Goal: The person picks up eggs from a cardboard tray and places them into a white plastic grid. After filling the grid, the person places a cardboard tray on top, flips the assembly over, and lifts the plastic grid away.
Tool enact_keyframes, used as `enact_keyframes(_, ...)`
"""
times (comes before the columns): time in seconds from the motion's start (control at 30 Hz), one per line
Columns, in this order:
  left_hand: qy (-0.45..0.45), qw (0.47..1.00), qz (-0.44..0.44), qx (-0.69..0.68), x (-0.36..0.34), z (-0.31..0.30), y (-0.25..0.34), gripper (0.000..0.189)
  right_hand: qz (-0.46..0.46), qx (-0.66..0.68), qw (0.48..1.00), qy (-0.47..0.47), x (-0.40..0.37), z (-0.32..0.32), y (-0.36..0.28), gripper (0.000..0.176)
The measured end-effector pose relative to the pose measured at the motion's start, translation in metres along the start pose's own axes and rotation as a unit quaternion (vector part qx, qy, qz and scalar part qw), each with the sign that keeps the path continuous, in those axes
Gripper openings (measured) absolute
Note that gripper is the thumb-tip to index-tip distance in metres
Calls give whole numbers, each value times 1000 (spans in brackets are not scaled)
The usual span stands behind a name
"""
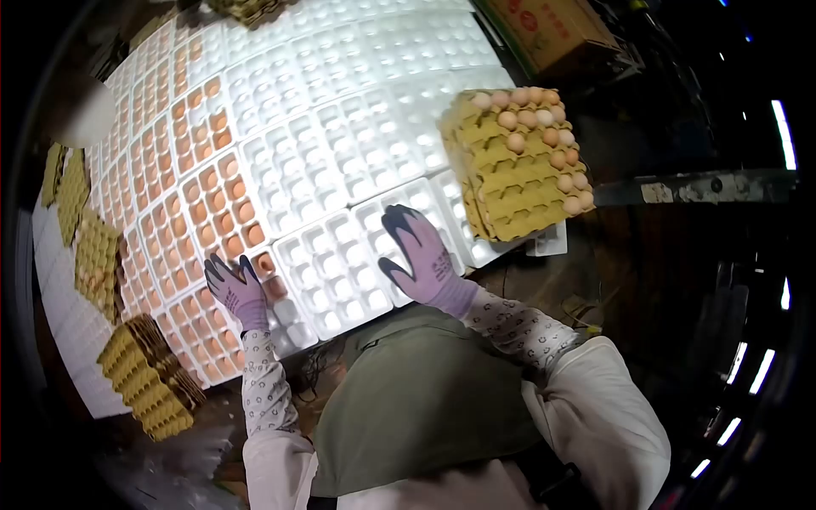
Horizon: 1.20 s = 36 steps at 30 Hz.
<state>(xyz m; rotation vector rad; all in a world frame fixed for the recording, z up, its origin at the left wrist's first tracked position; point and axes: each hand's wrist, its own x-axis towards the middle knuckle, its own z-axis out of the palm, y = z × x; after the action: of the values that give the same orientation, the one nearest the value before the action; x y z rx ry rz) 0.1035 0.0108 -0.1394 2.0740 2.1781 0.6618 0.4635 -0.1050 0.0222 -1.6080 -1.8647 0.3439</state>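
My left hand (pixel 238 291), in a purple glove with dark fingertips, reaches over a white foam tray partly filled with brown eggs (pixel 218 201). Its fingers are stretched out, and a brown egg (pixel 265 263) lies in a pocket beside the thumb. Whether the palm touches anything is hidden. Gloved the same way, my right hand (pixel 427 263) hovers over or rests on a white tray (pixel 326 274) with bare pockets, fingers extended and thumb apart, holding nothing visible. To its right, a tall stack of yellowish egg cartons (pixel 501 183) carries several eggs (pixel 527 119) on top.
More white trays (pixel 293 161) cover the table, those at left filled with eggs. Stacks of cartons (pixel 149 374) and loose cartons (pixel 96 259) stand along the left. A cardboard box (pixel 552 34) sits at the upper right, and a metal bar (pixel 697 188) juts out at right.
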Motion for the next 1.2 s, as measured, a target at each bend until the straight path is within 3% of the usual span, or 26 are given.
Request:
enact_keyframes(0.03,2,998,-2,-68,0,-17,60,71,12,-18,999,45,-22,-38,24,60)
enact_keyframes(0.1,-26,972,97,-211,-7,-38,208,69,47,-140,975,165,-72,-112,89,60)
enact_keyframes(0.13,-47,952,195,-232,-18,-48,280,72,79,-179,958,209,-80,-156,111,53)
enact_keyframes(0.17,-107,916,280,-267,-33,-59,348,70,183,-116,944,250,-82,-199,128,48)
enact_keyframes(0.23,-230,850,383,-280,-73,-66,462,65,240,-227,924,191,-116,-262,192,51)
enact_keyframes(0.33,-279,793,502,-206,-124,-41,576,55,239,-189,946,-109,-130,-314,236,52)
enact_keyframes(0.37,-277,788,529,-153,-137,-25,596,52,210,-171,956,-115,-126,-319,237,52)
enact_keyframes(0.4,-274,781,552,-98,-146,-12,610,49,161,-190,961,-121,-129,-317,248,52)
enact_keyframes(0.47,-315,800,486,-157,-142,-13,621,44,96,-174,971,-130,-131,-320,259,48)
enact_keyframes(0.53,-316,834,348,-289,-130,-25,617,37,152,35,986,-64,-132,-335,272,47)
enact_keyframes(0.57,-353,771,237,-475,-118,-7,605,30,177,137,974,-31,-132,-341,281,47)
enact_keyframes(0.6,-480,614,-45,-624,-99,-24,601,27,233,367,898,66,-136,-344,291,48)
enact_keyframes(0.63,-482,659,6,-578,-78,1,573,24,197,453,867,73,-135,-352,320,44)
enact_keyframes(0.7,-507,762,57,-399,-81,2,590,25,193,468,862,18,-116,-358,331,40)
enact_keyframes(0.73,-341,869,267,-241,-98,-17,614,31,149,237,959,-32,-101,-348,325,35)
enact_keyframes(0.77,-307,884,336,-109,-110,-32,631,43,104,63,990,-69,-89,-338,312,36)
enact_keyframes(0.83,-355,854,380,-17,-115,-28,641,44,68,-134,973,-178,-74,-325,307,41)
enact_keyframes(0.87,-346,865,350,-98,-110,-26,638,42,65,-128,974,-176,-69,-332,303,41)
enact_keyframes(0.93,-318,867,279,-262,-96,-24,624,39,137,77,983,-93,-71,-344,314,36)
enact_keyframes(0.97,-284,885,303,-209,-89,-28,628,36,172,180,967,-52,-73,-349,322,33)
enact_keyframes(1.0,-250,899,323,-156,-79,-35,634,32,305,467,830,2,-73,-347,331,36)
enact_keyframes(1.03,-219,909,340,-102,-72,-41,638,30,346,533,771,28,-69,-353,329,35)
enact_keyframes(1.1,-194,883,427,22,-75,-30,647,24,305,369,878,2,-70,-327,372,34)
enact_keyframes(1.13,-182,866,461,71,-77,-14,648,23,284,167,944,-17,-66,-320,366,34)
enact_keyframes(1.17,-171,844,494,118,-75,-17,652,23,250,-43,967,-33,-59,-313,345,35)
enact_keyframes(1.2,-230,843,479,85,-73,-25,648,27,336,-81,937,-58,-49,-308,323,48)
